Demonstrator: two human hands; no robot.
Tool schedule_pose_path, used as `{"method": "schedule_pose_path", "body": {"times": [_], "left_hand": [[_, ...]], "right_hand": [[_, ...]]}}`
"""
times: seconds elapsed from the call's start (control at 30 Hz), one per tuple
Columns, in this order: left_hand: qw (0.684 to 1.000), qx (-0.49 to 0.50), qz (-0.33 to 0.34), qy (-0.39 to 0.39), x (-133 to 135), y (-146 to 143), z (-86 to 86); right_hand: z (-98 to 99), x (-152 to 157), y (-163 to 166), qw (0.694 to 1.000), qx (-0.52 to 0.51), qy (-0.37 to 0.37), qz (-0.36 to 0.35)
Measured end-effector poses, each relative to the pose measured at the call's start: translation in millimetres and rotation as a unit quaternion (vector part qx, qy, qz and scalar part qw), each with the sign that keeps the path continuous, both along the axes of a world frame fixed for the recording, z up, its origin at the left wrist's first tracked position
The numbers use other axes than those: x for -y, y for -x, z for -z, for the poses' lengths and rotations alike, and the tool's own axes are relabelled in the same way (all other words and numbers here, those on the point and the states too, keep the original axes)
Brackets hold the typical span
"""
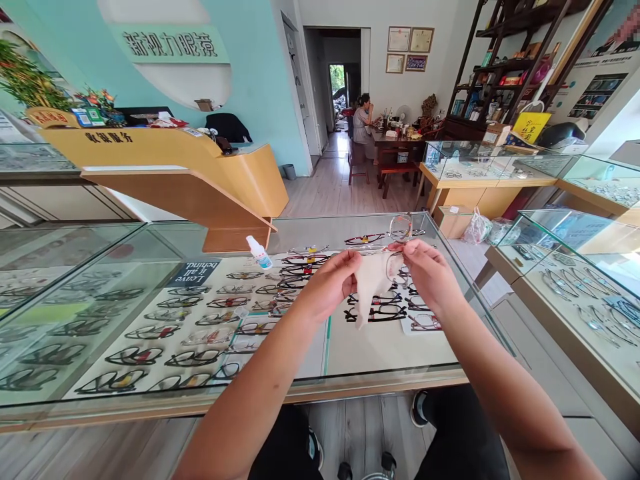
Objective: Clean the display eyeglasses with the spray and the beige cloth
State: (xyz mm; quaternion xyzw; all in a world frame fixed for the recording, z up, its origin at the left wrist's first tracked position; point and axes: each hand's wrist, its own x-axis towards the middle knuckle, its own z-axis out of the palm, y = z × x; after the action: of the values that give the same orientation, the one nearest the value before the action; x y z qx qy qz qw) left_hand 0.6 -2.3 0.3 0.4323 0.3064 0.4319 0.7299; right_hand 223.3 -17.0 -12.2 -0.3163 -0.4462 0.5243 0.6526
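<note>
Both my hands are raised over a glass display counter. A thin-framed pair of glasses is pinched in my right hand, one lens sticking up above the fingers. My left hand is closed on a pale cleaning cloth that hangs down between the hands and is wrapped round part of the glasses. A small white spray bottle stands on the glass to the left of my hands.
Rows of spectacle frames lie inside the counter. More glass cases stand at right, a yellow service desk at left. A person sits at a far table. Shelves line the right wall.
</note>
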Motion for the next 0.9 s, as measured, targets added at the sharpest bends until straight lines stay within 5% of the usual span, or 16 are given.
{"method": "schedule_pose_path", "body": {"times": [0.33, 0.5, 0.67, 0.9], "left_hand": [[0.987, -0.095, -0.031, -0.124, 12.1, -9.9, 2.7], [0.99, -0.066, -0.079, -0.098, 9.7, -9.5, 2.3], [0.987, -0.016, -0.148, -0.059, 2.1, -6.4, 1.0], [0.98, -0.018, -0.173, -0.1, 4.3, -7.5, -1.0]], "right_hand": [[4.0, 9.8, 20.7, 0.995, 0.052, -0.04, 0.073], [3.5, 9.0, 13.1, 0.991, 0.108, -0.052, 0.056], [3.7, 14.5, 11.5, 0.956, 0.256, -0.106, 0.092], [11.4, 18.6, 29.5, 0.944, 0.294, -0.139, 0.058]]}}
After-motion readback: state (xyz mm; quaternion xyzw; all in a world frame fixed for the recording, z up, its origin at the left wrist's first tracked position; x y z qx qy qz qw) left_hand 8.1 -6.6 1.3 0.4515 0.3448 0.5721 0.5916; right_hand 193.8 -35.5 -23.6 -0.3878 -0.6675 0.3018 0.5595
